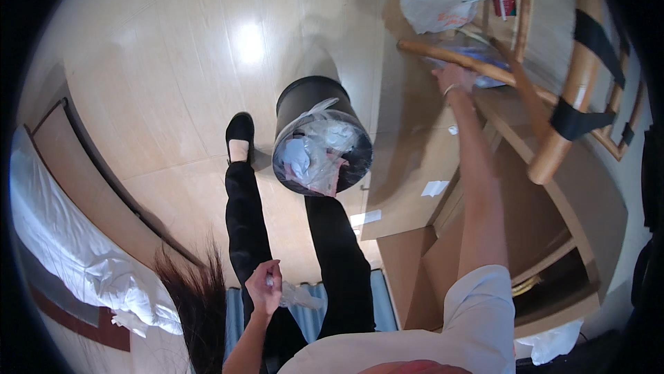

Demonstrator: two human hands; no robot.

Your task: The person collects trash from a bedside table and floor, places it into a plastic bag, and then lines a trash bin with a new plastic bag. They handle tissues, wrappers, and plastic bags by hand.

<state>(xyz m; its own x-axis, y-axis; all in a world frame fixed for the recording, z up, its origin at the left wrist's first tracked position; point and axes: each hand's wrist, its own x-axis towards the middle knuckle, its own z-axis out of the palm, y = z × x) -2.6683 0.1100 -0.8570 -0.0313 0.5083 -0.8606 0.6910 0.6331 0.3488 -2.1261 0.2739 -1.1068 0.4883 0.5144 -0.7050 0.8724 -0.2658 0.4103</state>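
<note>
My left hand [263,288] is low in front of my body, with its fingers closed on a crumpled clear plastic wrapper [301,296] that trails to the right. My right arm stretches far forward. There my right hand [456,77] is at a clear and blue plastic package [487,60], under a slanting wooden pole [446,53]. Its fingertips are partly hidden, so I cannot tell whether they grip the package. Between the hands, a black waste bin [311,96] stands by my feet, its clear liner holding crumpled plastic and paper.
A white plastic bag [441,8] with things inside stands at the upper right, beside a red packet [504,0]. A wooden pole frame with black straps [568,115] overhangs an open brown box [524,182]. White bedding [78,249] lies along the left.
</note>
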